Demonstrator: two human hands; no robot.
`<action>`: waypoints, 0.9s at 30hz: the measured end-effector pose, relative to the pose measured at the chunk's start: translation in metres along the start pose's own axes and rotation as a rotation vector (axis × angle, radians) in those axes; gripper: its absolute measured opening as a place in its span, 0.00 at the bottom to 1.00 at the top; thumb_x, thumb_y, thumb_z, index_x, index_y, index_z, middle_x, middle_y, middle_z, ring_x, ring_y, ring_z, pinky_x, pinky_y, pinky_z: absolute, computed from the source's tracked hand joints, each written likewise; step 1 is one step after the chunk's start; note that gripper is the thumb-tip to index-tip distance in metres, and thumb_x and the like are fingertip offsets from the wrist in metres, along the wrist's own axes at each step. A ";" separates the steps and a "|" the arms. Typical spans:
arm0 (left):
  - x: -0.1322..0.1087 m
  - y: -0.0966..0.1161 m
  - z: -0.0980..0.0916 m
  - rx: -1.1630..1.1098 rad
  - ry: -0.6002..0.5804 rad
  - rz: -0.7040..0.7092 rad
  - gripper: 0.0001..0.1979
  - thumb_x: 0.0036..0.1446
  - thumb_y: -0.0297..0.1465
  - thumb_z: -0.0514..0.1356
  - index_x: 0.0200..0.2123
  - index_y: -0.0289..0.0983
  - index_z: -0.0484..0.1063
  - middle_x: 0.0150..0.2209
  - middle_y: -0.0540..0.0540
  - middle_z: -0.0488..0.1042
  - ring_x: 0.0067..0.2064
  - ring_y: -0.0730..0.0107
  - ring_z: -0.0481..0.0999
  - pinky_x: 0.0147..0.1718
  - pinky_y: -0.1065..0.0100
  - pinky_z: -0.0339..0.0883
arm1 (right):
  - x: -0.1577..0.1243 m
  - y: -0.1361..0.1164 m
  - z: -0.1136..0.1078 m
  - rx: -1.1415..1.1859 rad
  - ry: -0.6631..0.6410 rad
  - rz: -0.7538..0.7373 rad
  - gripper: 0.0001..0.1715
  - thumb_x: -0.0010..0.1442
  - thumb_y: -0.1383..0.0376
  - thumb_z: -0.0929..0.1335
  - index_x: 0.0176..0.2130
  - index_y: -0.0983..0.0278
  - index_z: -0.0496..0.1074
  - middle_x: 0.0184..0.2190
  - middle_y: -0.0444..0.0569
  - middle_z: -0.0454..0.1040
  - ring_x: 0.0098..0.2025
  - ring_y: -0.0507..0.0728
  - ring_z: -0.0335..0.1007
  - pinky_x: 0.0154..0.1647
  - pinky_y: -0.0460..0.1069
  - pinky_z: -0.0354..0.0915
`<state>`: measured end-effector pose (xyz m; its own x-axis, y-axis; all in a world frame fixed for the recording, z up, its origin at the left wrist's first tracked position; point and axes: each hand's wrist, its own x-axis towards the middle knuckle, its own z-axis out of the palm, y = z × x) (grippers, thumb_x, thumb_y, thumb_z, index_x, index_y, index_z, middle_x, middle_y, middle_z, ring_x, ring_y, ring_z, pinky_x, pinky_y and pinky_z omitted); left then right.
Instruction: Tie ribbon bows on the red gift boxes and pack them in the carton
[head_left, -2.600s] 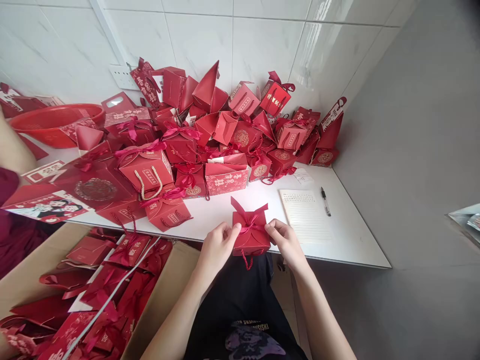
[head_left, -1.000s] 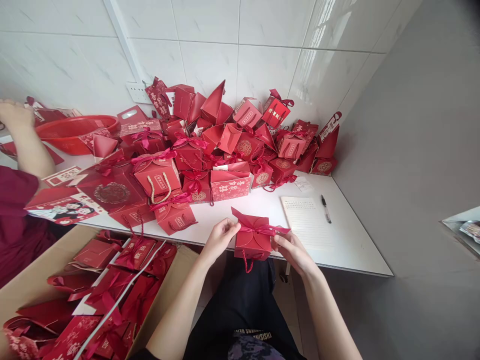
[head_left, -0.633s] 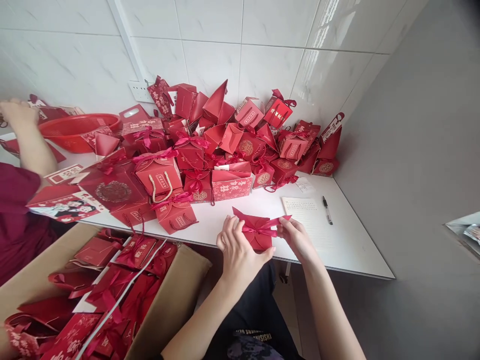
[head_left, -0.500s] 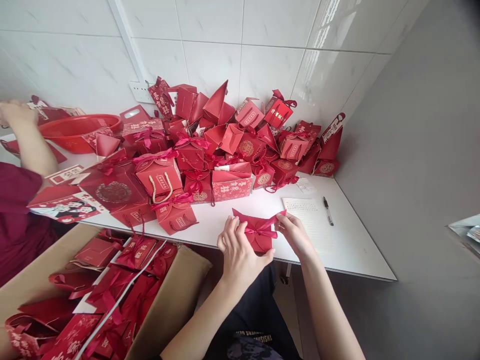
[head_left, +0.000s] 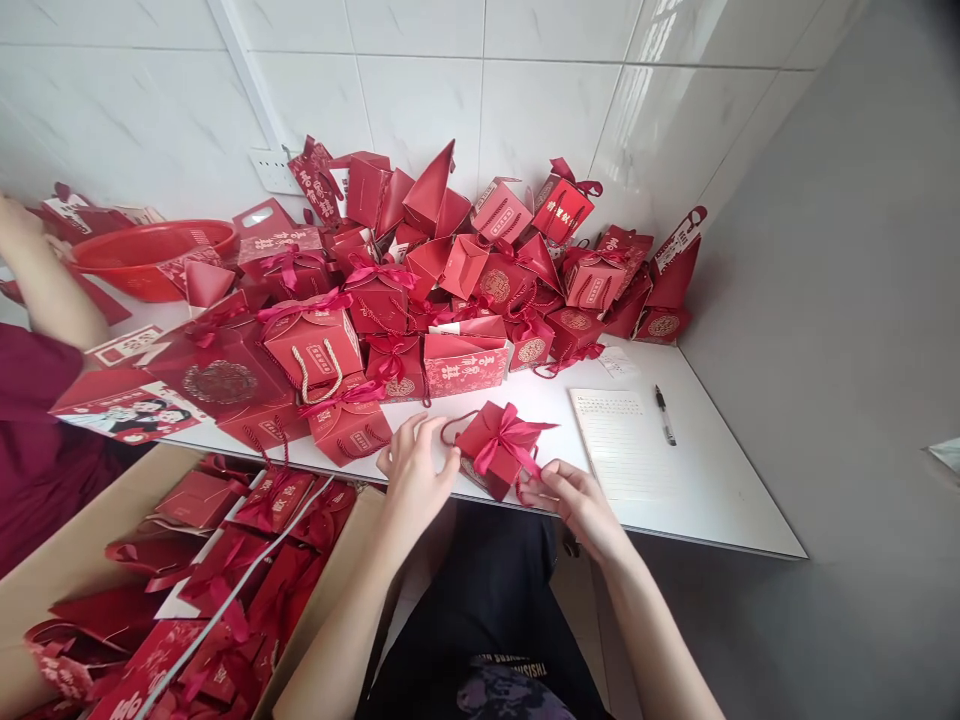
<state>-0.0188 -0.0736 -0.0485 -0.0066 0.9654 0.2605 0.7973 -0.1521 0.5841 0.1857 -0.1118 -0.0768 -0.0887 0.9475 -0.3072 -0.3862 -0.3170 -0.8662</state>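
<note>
A small red gift box, tied on top with a crimson ribbon bow, sits tilted near the table's front edge. My left hand is just left of it, fingers apart, close to a thin cord handle that loops out from the box's side. On the other side, my right hand has its fingertips together at the lower right corner, where a ribbon tail and another cord meet them. Its fingers partly hide that corner.
Many red gift boxes are heaped along the tiled wall. A lined notepad and a pen lie to the right. At lower left stands a cardboard carton of more boxes. Another person's arm reaches past a red basin.
The box has turned, and its bow now shows fuller with loops spread. My left hand has come off it to the left; my right hand has moved down to its lower right corner.
</note>
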 end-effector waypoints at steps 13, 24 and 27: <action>0.035 0.025 0.023 -0.354 -0.375 0.143 0.04 0.53 0.33 0.56 0.33 0.40 0.69 0.47 0.46 0.69 0.53 0.63 0.67 0.55 0.59 0.54 | -0.019 0.047 0.057 -0.168 0.171 -0.286 0.19 0.53 0.50 0.67 0.25 0.62 0.64 0.25 0.44 0.69 0.29 0.53 0.64 0.36 0.49 0.62; 0.036 0.026 0.021 -0.408 -0.496 0.180 0.03 0.50 0.31 0.59 0.29 0.39 0.71 0.52 0.43 0.66 0.56 0.59 0.65 0.57 0.56 0.52 | -0.021 0.053 0.059 -0.304 0.107 -0.328 0.18 0.57 0.52 0.64 0.24 0.62 0.61 0.23 0.43 0.63 0.26 0.51 0.56 0.29 0.46 0.57; 0.035 0.026 0.021 -0.396 -0.491 0.167 0.03 0.49 0.30 0.58 0.29 0.39 0.72 0.52 0.44 0.66 0.56 0.58 0.64 0.57 0.56 0.52 | -0.021 0.051 0.059 -0.330 0.091 -0.336 0.19 0.58 0.52 0.63 0.24 0.62 0.59 0.23 0.42 0.61 0.26 0.51 0.55 0.28 0.46 0.56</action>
<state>0.0146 -0.0391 -0.0405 0.4494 0.8922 0.0459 0.4800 -0.2844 0.8299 0.1139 -0.1455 -0.0917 0.0778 0.9969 -0.0092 -0.0659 -0.0040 -0.9978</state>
